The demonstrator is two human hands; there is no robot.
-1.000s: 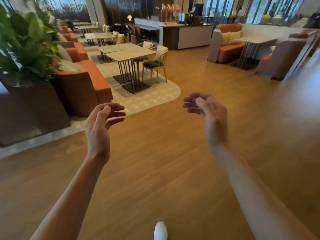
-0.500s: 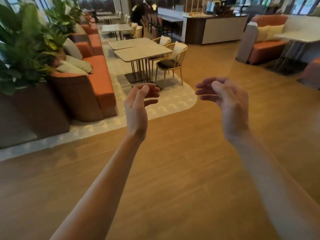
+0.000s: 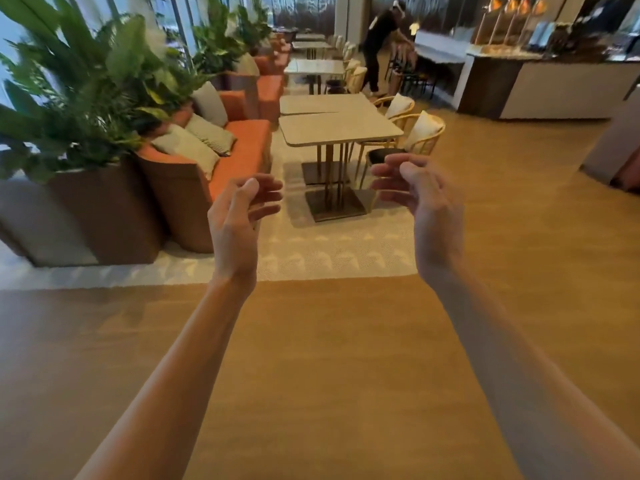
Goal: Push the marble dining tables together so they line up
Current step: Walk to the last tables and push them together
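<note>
Two pale marble dining tables stand ahead on a patterned rug. The near table (image 3: 337, 128) sits on gold legs and a dark base; the far table (image 3: 322, 103) lies just behind it, with a thin wedge-shaped gap between their tops. My left hand (image 3: 239, 216) and my right hand (image 3: 420, 202) are raised in front of me, fingers loosely curled, holding nothing. Both hands are well short of the near table's front edge.
An orange sofa (image 3: 239, 150) with cushions and a planter with leafy plants (image 3: 79, 98) line the left. Two wicker chairs (image 3: 412, 140) stand right of the tables. A counter (image 3: 540, 81) is at the back right, a person in black (image 3: 379, 39) beyond. More tables (image 3: 313, 69) sit further back.
The view has moved closer to the tables, which now sit centred ahead. Both hands stay raised and empty, holding about the same pose.
</note>
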